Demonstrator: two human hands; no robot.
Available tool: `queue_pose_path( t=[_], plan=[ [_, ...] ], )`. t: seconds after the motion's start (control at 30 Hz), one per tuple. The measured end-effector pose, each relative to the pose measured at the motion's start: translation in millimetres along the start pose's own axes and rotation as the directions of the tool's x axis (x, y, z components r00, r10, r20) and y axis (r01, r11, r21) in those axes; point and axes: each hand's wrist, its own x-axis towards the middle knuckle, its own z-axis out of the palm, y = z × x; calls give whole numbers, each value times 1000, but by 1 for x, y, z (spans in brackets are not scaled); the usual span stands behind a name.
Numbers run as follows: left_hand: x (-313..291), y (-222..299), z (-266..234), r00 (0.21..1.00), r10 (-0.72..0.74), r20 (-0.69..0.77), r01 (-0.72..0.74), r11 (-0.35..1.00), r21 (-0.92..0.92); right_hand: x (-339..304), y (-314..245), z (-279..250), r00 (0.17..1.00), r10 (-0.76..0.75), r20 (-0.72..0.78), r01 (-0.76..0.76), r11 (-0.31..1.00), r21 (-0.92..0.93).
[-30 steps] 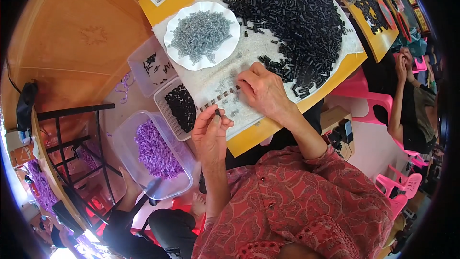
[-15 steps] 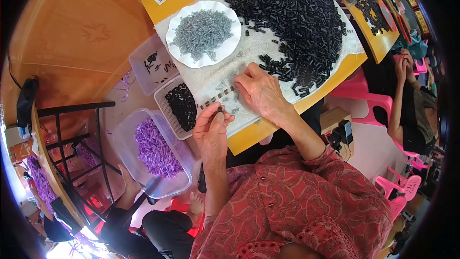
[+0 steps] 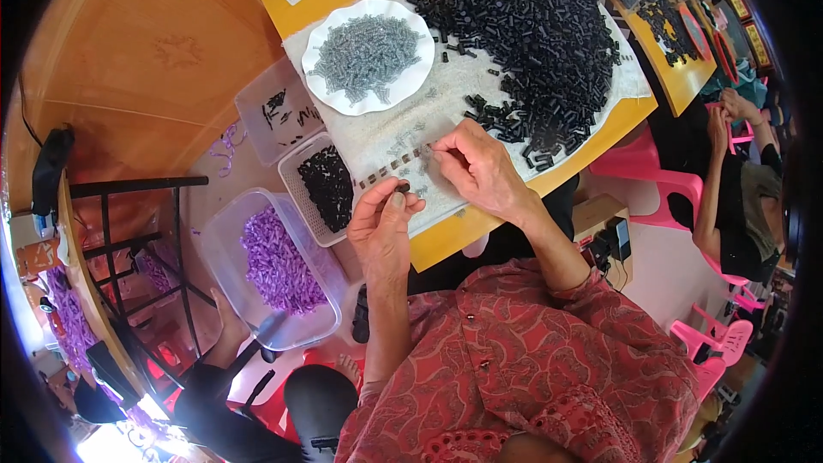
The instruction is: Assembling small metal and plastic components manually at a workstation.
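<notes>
My left hand is closed, its thumb and fingers pinching a small black piece just above the cloth's near edge. My right hand reaches down to the white cloth, its fingertips drawn together at the right end of a row of small dark brown pieces. Whatever sits between those fingertips is too small to make out. A few loose clear pieces lie on the cloth around the row. Beyond it stands a white scalloped plate heaped with small clear grey tubular pieces.
A large pile of black cylindrical pieces covers the table's far right. Left of the table are a white basket of black pieces, a bin and a clear tub of purple strips. Another person sits at right, near pink stools.
My right hand has moved slightly right and down, still at the row's end. The left hand has shifted a little right with its black piece. The view has tilted slightly.
</notes>
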Motion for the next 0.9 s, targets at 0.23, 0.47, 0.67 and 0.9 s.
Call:
queue_pose_path(
  t=[0.23,0.47,0.67,0.9],
  plan=[
    [-1,2,4,999,-24,23,24,1000,3,-5,-14,-8,996,32,80,-43,990,136],
    [-2,5,8,999,-9,38,4,991,137,-12,-22,-9,980,58,193,-105,963,249],
    [-3,3,7,998,24,64,-31,994,101,-13,-28,-6,977,8,213,-58,972,227],
    [-2,1,5,996,52,78,-62,989,134,-16,-28,-6,973,8,230,-67,967,247]
  ],
)
